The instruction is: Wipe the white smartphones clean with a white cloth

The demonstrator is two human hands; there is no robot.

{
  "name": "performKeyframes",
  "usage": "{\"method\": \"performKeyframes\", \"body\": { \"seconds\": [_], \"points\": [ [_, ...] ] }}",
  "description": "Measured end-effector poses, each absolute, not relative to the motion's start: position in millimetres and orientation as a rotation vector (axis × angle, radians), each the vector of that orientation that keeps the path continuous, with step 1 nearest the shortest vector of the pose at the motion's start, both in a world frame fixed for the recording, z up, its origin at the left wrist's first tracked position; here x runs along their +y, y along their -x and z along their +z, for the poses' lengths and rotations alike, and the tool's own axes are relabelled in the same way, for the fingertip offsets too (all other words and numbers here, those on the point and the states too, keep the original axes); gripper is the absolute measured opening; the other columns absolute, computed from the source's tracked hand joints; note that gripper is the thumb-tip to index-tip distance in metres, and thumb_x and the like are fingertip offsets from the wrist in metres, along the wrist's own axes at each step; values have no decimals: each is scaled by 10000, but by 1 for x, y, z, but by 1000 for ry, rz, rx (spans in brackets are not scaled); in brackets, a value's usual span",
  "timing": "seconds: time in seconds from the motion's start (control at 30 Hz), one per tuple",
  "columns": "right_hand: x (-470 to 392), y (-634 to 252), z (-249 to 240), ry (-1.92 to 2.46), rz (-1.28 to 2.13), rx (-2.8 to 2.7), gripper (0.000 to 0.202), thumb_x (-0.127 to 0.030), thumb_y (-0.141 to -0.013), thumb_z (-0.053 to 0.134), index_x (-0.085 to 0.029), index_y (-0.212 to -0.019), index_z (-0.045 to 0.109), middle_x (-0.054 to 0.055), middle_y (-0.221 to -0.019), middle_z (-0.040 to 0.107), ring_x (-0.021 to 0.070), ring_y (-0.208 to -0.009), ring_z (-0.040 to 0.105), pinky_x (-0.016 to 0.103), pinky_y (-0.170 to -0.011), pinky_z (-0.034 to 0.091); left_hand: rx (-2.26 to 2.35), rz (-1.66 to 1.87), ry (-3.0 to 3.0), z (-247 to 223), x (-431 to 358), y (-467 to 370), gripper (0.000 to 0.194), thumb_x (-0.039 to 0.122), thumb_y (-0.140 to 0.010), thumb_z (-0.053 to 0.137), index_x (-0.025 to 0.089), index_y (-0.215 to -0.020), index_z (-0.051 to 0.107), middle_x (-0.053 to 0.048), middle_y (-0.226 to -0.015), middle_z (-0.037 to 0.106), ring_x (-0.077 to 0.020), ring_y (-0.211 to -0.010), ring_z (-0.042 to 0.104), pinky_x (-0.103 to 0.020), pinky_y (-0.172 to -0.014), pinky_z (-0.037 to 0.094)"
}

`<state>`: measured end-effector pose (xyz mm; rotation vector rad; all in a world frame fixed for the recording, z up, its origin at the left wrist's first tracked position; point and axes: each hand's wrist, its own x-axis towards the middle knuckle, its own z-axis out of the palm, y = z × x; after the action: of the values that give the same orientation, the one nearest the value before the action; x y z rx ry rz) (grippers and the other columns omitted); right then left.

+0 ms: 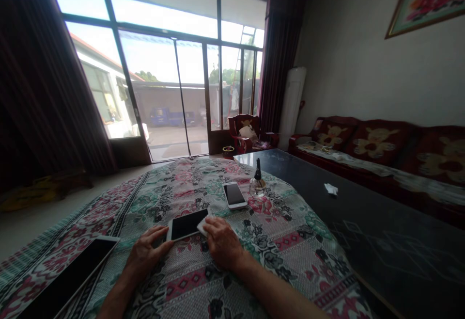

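Note:
A white-framed smartphone [188, 225] with a dark screen lies face up on the patterned cloth. My left hand [148, 249] grips its left end, thumb at the near corner and fingers at the far one. In my right hand [221, 241] a white tissue [202, 225] is pinched under the fingers, pressed against the phone's right end. Just beyond, a second white smartphone [235, 195] lies face up. Beside it stands a clear glass bottle [257, 187] with a black top. To the left of my left hand lies a white-edged tablet [72, 275], its screen dark.
The flowered tablecloth [174, 178] covers the table under my hands. A dark glossy table [366, 227] adjoins on the right, with a crumpled white tissue [331, 189] on it. Farther off are a red sofa [385, 144], an armchair [244, 130] and glass doors [163, 96].

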<state>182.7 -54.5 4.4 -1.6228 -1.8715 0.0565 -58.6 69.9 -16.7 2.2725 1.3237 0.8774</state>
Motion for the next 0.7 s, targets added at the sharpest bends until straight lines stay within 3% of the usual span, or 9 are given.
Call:
{"method": "performKeyframes", "body": {
  "seconds": [0.23,0.4,0.7],
  "points": [
    [-62,-184,7,1591,93,-1891,366,-141,-859,440,-200,-1179,608,55,-1340,544,179,-1257,446,332,-1111,273,1303,865,-2302,-17,69,58,482,511,-679,639,211,-1046,725,-64,-1203,678,-305,-1222,544,-423,-1069,404],
    [-39,-188,12,1617,108,-1906,362,-113,-845,431,-192,-1146,614,65,-1315,564,170,-1223,475,315,-1072,317,1315,828,-2300,-18,70,59,487,521,-698,627,221,-1071,716,-60,-1230,663,-300,-1228,539,-421,-1057,418],
    [12,-188,20,1701,106,-1913,270,-75,-790,460,-187,-874,691,57,-1073,684,168,-1025,587,257,-948,398,1340,824,-2292,-16,68,57,509,521,-695,628,193,-1074,715,-81,-1229,660,-311,-1245,518,-438,-1082,388]
  ]
}}
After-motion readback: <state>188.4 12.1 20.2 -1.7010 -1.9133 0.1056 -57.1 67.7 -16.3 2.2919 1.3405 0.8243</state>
